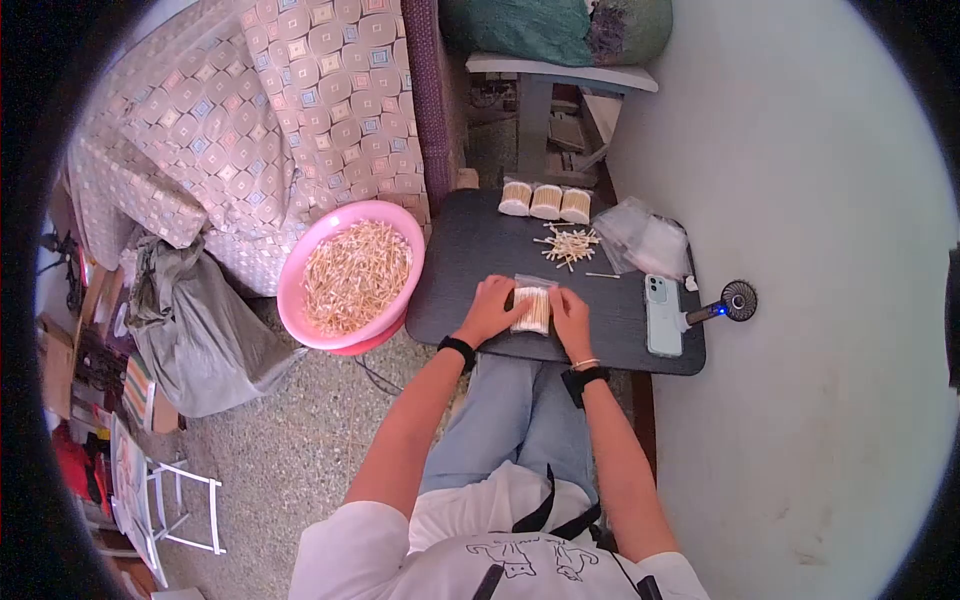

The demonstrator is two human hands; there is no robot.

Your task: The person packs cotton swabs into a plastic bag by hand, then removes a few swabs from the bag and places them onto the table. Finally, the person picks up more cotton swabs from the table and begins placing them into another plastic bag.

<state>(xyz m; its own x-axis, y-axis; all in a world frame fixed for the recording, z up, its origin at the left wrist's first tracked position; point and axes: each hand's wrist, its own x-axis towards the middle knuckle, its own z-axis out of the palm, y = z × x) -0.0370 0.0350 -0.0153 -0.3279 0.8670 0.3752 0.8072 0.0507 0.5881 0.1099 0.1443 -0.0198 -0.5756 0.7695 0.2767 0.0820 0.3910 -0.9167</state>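
Observation:
On the black table (460,250), a clear bag of cotton swabs (532,309) lies near the front edge between my hands. My left hand (491,308) holds its left side, with fingers curled against it. My right hand (569,318) presses on its right side. Beyond them is a loose pile of cotton swabs (570,246), and one single swab (603,275) lies to its right. Three filled bags of swabs (546,202) stand in a row at the table's far edge. Empty clear bags (645,238) are stacked at the far right.
A pink basin (291,290) full of swabs stands left of the table. A phone (664,316) and a small fan (738,301) are at the right edge, beside the wall (820,200). A grey sack (200,330) sits on the floor at the left.

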